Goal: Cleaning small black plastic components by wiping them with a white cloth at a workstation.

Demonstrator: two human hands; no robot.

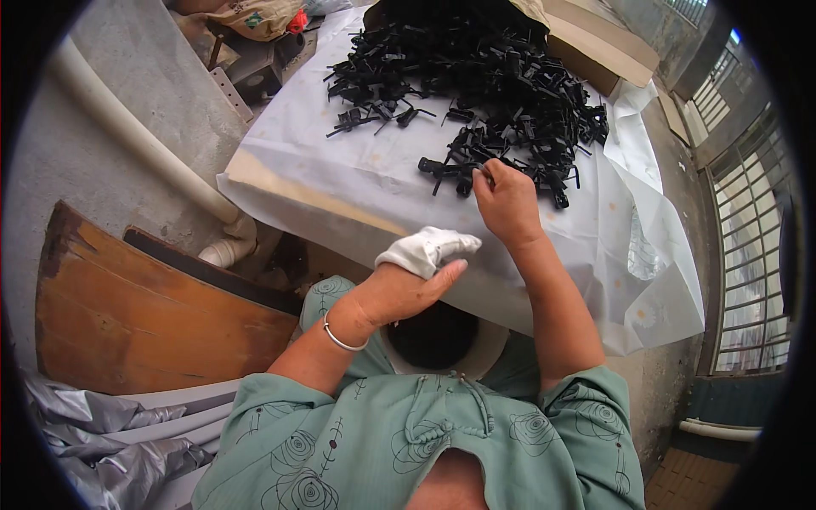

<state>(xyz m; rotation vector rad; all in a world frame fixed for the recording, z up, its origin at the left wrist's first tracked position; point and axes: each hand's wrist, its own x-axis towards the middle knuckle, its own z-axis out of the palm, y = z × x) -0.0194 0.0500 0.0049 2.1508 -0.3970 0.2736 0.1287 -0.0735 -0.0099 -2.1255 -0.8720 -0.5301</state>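
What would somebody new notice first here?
Probably the big heap of black parts, spread over the far side of the white-covered table. Then the white cloth on the left hand, by the table's near edge, and the right hand at the heap's near edge.

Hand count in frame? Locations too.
2. Left hand, partly covered by white fabric, by the near edge of the table; right hand, at the near side of the black parts. No sign of others.
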